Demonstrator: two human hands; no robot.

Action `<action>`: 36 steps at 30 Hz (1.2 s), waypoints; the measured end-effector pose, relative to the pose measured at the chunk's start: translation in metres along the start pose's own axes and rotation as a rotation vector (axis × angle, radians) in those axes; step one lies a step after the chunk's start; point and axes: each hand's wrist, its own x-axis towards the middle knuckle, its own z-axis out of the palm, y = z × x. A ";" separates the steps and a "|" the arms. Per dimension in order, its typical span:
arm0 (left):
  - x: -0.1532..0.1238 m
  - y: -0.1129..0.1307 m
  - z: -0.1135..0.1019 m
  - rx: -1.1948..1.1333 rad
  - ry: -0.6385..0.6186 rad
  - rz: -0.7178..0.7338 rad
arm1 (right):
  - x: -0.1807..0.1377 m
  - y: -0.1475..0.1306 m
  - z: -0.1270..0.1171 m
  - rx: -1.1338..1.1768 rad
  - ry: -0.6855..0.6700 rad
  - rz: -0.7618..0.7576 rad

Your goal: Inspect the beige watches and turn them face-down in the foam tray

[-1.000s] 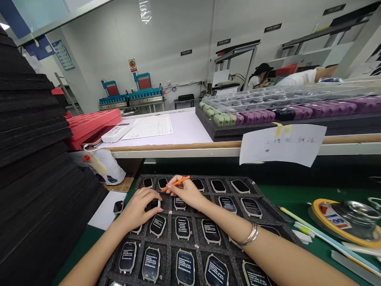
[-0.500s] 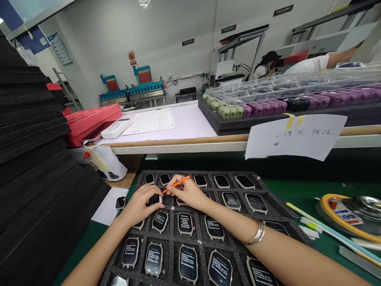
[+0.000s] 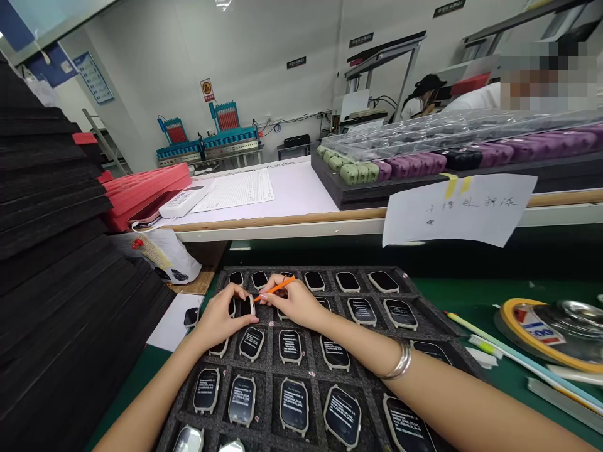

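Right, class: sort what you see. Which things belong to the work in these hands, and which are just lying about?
In the work:
- left hand, gripping a watch
- right hand, holding an orange pen-like tool
- black tray of watches

Apparently just lying about:
- yellow-rimmed round item
- printed sheet
- red foam

White paper point(image 3: 459, 213) taped to the shelf point(image 3: 282, 233) bears a row of handwritten Chinese characters with a smaller mark underneath, too faint to read surely. On the round yellow-rimmed container point(image 3: 573, 336), a label point(image 3: 537, 325) shows a large 1 followed by unclear rounded figures. Many watches point(image 3: 290, 347) show white lines of text, and black wall signs point(image 3: 361, 40) carry pale characters, all too small to make out.
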 end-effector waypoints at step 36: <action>0.028 0.042 0.023 0.080 -0.126 0.368 | -0.045 -0.008 -0.046 0.006 0.197 0.050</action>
